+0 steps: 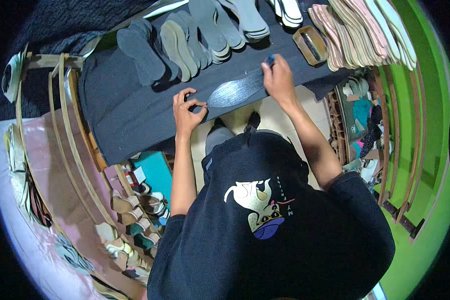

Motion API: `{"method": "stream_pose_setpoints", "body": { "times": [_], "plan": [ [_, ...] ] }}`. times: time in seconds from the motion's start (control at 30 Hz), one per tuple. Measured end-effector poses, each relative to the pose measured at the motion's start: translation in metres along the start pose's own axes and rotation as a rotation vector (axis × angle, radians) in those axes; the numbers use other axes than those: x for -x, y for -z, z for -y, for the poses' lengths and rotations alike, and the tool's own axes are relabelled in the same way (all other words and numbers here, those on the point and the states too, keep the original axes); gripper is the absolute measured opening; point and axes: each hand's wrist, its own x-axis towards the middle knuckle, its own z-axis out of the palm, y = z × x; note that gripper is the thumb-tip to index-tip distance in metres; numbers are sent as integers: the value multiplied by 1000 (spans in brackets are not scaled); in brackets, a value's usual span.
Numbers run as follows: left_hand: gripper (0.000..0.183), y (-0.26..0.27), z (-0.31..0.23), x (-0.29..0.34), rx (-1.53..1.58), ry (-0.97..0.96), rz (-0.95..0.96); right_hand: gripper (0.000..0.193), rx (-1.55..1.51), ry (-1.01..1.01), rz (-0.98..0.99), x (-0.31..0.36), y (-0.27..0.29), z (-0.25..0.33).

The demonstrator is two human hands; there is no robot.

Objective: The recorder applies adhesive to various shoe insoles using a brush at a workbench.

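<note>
A dark shoe sole (235, 92) with a wet-looking, glossy face lies at the near edge of the cloth-covered table. My left hand (187, 111) pinches its left tip between thumb and forefinger, the other fingers raised. Over the sole's right end is my right hand (280, 80), closed around a small tool with a blue end (270, 60). The tool's lower part is hidden by my fingers, so I cannot make out its exact kind.
Grey and black soles (140, 52) lie in overlapping rows along the far side. Right of them stand a brown rectangular container (311, 46) and stacks of pink and cream soles (352, 35). Wooden racks (67, 130) flank the table, with shoe parts (130, 215) at lower left.
</note>
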Motion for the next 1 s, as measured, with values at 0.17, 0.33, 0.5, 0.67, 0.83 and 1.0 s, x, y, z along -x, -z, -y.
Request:
{"method": "stream_pose_setpoints", "body": {
  "times": [0.17,0.33,0.5,0.67,0.83,1.0],
  "plan": [
    [15,-3,2,-2,43,24,4,19,8,525,386,41,-53,83],
    [14,-6,13,-1,96,17,-20,21,-163,424,365,33,-75,112],
    [13,0,0,-4,66,41,9,20,-478,-408,421,13,-32,55],
    [14,2,-4,-6,42,32,9,18,-540,-565,147,19,9,-17],
    [13,0,-12,-7,11,75,39,14,-632,-586,58,33,18,-40],
    [10,-20,-31,-13,-42,151,-108,11,-677,-507,129,22,55,-43]
  ]
}}
